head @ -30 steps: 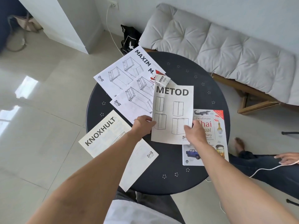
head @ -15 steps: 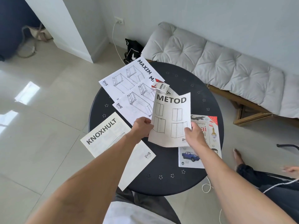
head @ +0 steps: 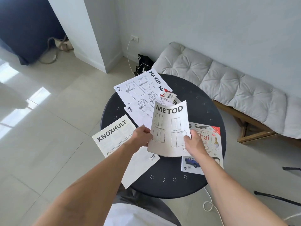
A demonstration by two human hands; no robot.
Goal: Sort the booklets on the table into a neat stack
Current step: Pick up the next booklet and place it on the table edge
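Both hands hold the white METOD booklet point(head: 170, 128) lifted and curved above the round black table point(head: 200, 101). My left hand point(head: 140, 136) grips its left edge, my right hand point(head: 193, 142) its lower right edge. The KNOXHULT booklet point(head: 114, 137) lies at the table's left, overhanging the rim. Two MAXIM booklets lie at the back left, one point(head: 138, 86) behind, one point(head: 143, 110) partly overlapping it. A colourful Thai dictionary booklet point(head: 210, 144) lies at the right, partly hidden by my right arm.
A small red-and-white box point(head: 168, 95) rests on the MAXIM booklets. A cushioned wooden bench point(head: 228, 84) stands behind and right of the table. A black bag point(head: 144, 63) and a cable sit on the tiled floor by the wall.
The METOD booklet went from lying flat on the table to being raised and bent between both hands. The camera tilted up, showing more of the room.
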